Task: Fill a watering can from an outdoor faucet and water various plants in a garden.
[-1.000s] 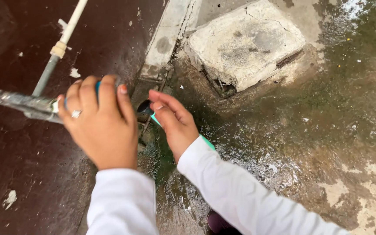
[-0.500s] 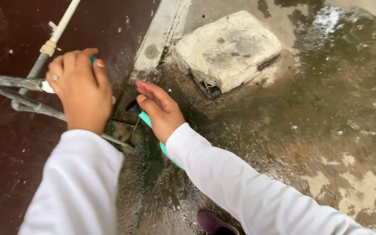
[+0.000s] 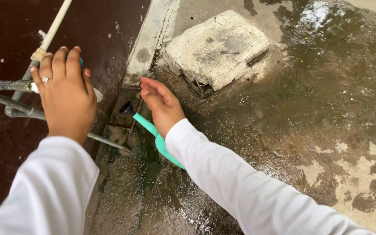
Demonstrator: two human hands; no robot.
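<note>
Left hand (image 3: 64,93) sits at the upper left of the frame, fingers curled over a blue tap handle (image 3: 80,62) where the grey pipes (image 3: 5,85) meet. Only a sliver of blue shows past the knuckles, so I read the hand as closed on the handle, though I cannot tell how tightly. A white pipe (image 3: 54,28) runs up and away to the top edge behind it.

Right hand (image 3: 162,106) is at centre frame, fingers stretched out nearly flat and close together, with the palm low. A teal watering can (image 3: 159,141) lies just beneath it: the spout (image 3: 138,117) points up-left to a dark tip near the wall foot, and the body disappears under the white sleeve (image 3: 240,187). Whether the hand grips the can or only rests over it I cannot tell; the contact is hidden.

Change over the last second: the left hand has slid up and left in the frame, and more of the spout now shows below the right hand. Much of this is my head camera shifting, as the concrete slab (image 3: 216,48) has drifted left too. The right hand has kept its place over the can. I see no water running from the tap.

The wet floor (image 3: 318,109) fills the right half, dark and slick.
</note>
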